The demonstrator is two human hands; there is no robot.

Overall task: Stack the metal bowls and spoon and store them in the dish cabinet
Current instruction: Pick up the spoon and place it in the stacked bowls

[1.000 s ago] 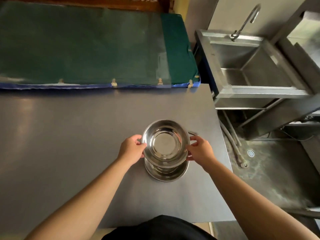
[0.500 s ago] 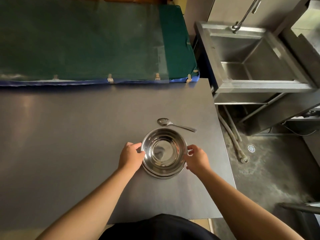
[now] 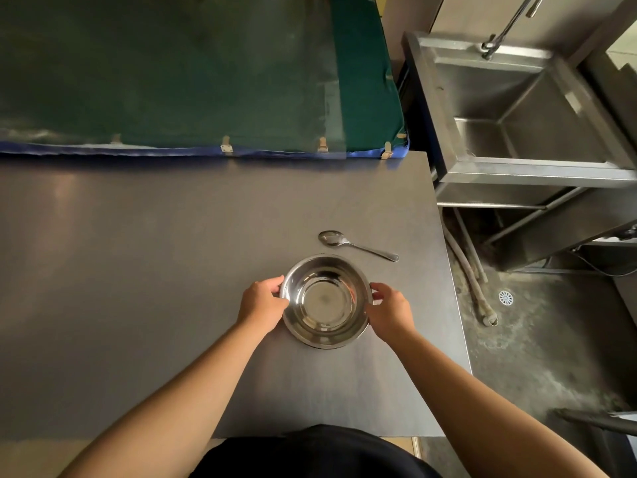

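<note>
A shiny metal bowl [image 3: 325,301] sits nested in another bowl on the dark grey table [image 3: 138,270]; only a sliver of the lower bowl's rim shows at the front. My left hand [image 3: 262,301] grips the left rim of the top bowl. My right hand [image 3: 391,310] holds the right rim, fingers curled on it. A metal spoon [image 3: 355,243] lies flat on the table just behind the bowls, bowl end to the left, handle pointing right.
A green padded mat [image 3: 189,74] with a blue edge lies along the table's far side. To the right stands a steel sink [image 3: 524,108] with a faucet, hoses and a floor drain [image 3: 505,297] below. The table's right edge runs close to the spoon.
The top bowl has come down from above the lower bowl and now sits nested in it. The spoon, hidden behind the raised bowl before, is now in plain sight.
</note>
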